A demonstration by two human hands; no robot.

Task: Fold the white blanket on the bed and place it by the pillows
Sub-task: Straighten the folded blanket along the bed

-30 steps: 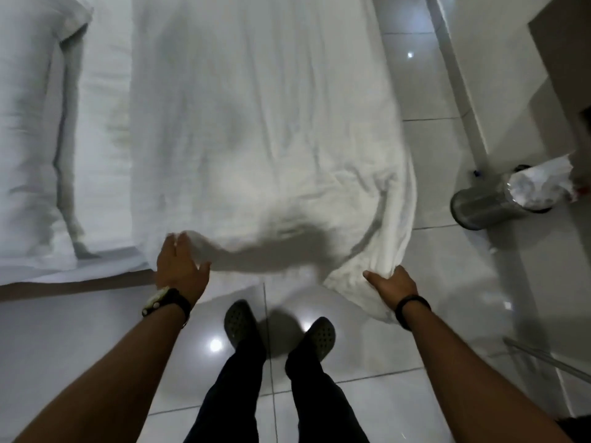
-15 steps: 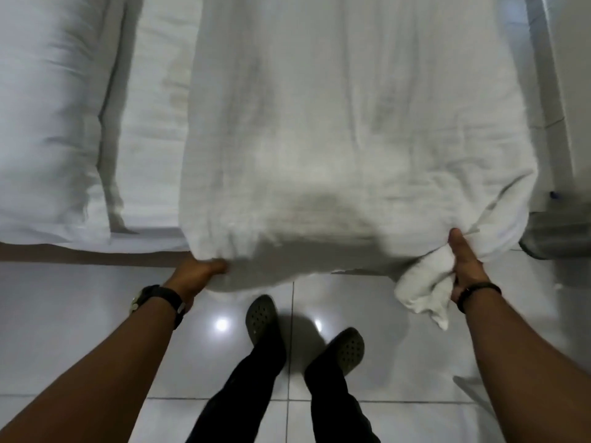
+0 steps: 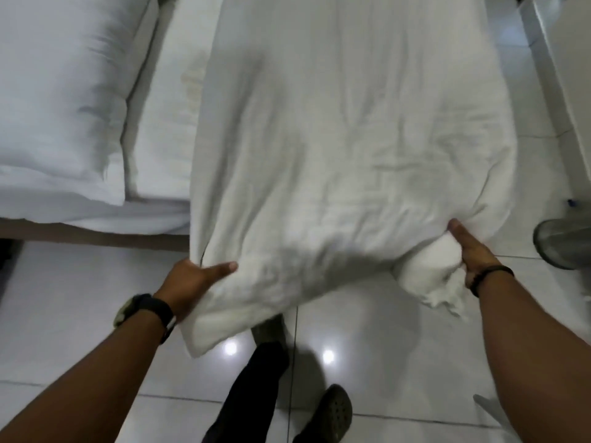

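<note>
While we grasp the white blanket (image 3: 335, 148) by its near edge, left hand (image 3: 192, 282) and right hand (image 3: 473, 254) pinching corners (it drapes off the bed (image 3: 166, 129)), folding looks barely begun, pillows (image 3: 60, 100) unreached.

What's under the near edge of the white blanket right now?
Tiled floor and one dark shoe show below the white blanket, gripped by the left hand and right hand. Farther up, whatever lies beneath it is covered.
</note>
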